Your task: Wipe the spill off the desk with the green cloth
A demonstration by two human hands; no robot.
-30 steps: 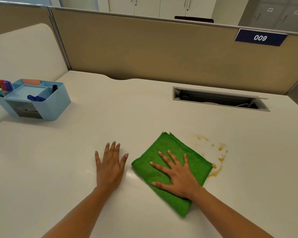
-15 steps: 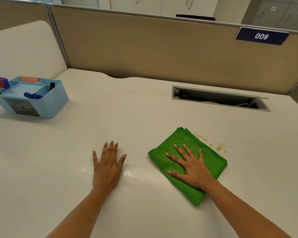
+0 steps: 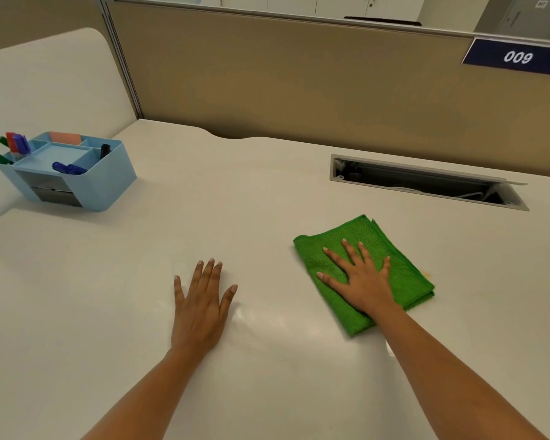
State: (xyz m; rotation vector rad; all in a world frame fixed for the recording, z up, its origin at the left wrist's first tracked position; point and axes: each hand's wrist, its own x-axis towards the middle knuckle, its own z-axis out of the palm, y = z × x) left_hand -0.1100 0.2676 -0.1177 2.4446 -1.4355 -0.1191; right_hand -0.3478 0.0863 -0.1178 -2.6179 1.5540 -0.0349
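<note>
The right hand [image 3: 364,281] lies spread flat on the green cloth [image 3: 404,265], a spill [image 3: 428,274] trace at its right edge; the left hand [image 3: 200,306] rests spread on the desk [image 3: 108,312]

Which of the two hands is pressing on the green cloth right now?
The right hand, spread flat with fingers splayed on the folded green cloth. The left hand lies flat on the bare white desk, apart from the cloth.
</note>
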